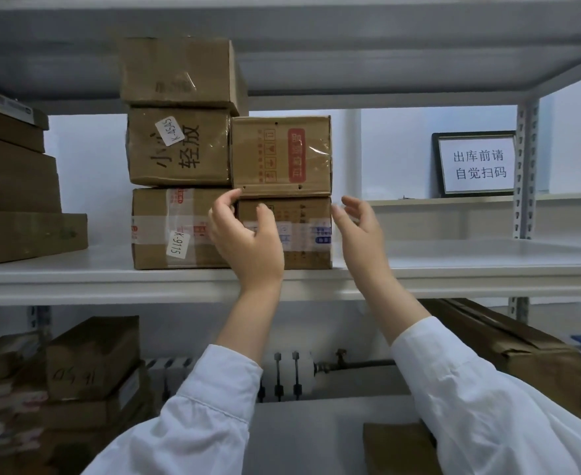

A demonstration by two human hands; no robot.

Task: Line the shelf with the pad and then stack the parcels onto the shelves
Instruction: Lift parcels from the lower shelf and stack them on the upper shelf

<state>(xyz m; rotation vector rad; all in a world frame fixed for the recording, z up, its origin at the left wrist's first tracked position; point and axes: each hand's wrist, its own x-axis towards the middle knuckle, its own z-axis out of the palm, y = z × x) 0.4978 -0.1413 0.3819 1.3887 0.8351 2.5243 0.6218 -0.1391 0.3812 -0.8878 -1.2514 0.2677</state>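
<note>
Brown cardboard parcel [281,156] bears a red label, with left hand [244,236] and right hand [359,228] loose, empty.

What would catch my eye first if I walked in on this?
A left hand and a right hand in white sleeves are raised at the middle shelf, just below a small box that sits on a lower box. Beside these on the left stands a stack of three boxes, its middle one handwritten in big characters. A framed sign stands at the back right.
</note>
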